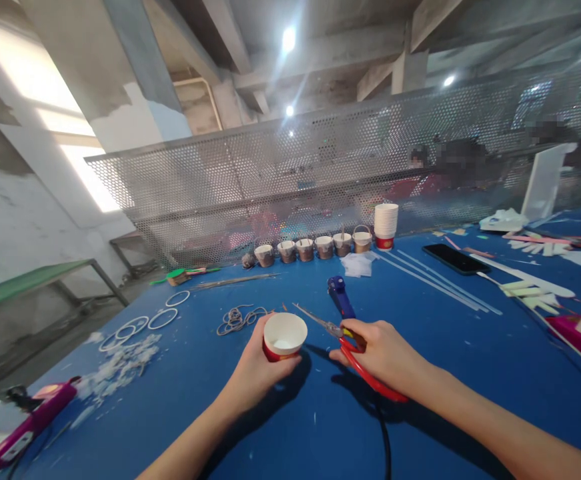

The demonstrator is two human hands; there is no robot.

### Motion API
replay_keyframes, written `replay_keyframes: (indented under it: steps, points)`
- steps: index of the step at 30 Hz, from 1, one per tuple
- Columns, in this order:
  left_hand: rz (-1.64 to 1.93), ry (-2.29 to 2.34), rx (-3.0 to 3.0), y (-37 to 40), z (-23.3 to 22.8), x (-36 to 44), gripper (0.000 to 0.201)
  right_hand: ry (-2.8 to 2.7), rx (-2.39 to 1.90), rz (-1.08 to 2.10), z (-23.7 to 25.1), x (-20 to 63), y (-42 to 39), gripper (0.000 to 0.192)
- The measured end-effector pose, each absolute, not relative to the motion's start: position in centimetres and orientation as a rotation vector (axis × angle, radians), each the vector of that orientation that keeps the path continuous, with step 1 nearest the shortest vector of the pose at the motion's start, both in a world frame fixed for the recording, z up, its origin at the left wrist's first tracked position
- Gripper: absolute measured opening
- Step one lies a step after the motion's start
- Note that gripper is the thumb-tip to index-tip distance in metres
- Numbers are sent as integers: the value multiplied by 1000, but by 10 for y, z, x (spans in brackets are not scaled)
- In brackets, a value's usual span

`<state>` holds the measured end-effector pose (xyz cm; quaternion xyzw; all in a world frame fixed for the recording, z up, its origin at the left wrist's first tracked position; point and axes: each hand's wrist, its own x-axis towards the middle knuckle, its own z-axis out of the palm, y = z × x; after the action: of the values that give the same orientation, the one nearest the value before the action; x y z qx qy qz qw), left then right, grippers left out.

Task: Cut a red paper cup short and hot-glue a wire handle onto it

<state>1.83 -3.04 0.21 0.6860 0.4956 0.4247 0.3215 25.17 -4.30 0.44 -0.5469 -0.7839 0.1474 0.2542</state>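
Blue table (290, 427) fills most of the view, w/ perforated metal screen (320, 167) along the far edge. On it, far side: row of small brown-filled cups (315, 247) beside a stack of white paper cups (385, 225); black phone (456, 259) to the right; wire rings (140, 323) and white scraps (120, 363) to the left; blue tool (340, 297) near centre.

Left hand (257, 370) is clenched round a paper cup (284, 335), gripped low on the wall, mouth up, held just above the tabletop in front of the body. Right hand (380, 350) is closed through the handles of red scissors (355, 353), blades (313, 318) pointing left toward the cup rim, not touching it.

Handling, judged: cup is light, thin-walled, easily crushed or ovalised; stiffest at rolled rim and base, so best held near the base w/ light pressure. Inside looks empty, can't be told for sure.
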Motion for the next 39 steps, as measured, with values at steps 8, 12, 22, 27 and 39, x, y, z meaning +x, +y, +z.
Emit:
replay_keyframes:
  steps: [8,12,22,27,39]
  points:
    - [1136,1298,1765,-29,7,18,58,-2179,-1623,396,7,255,-40,35]
    - [1098,1276,1791,-29,3,17,59,-2189,-1588,391,7,252,-44,31]
    - [1091,1271,1789,-30,6,18,59,-2175,-1529,411,1,250,-45,29]
    - [1063,1249,1729,-30,11,16,55,-2126,-1502,398,4,253,-41,29]
    - [1154,1541,1614,-11,48,-22,63,-2336,-1842,32,48,280,-58,39]
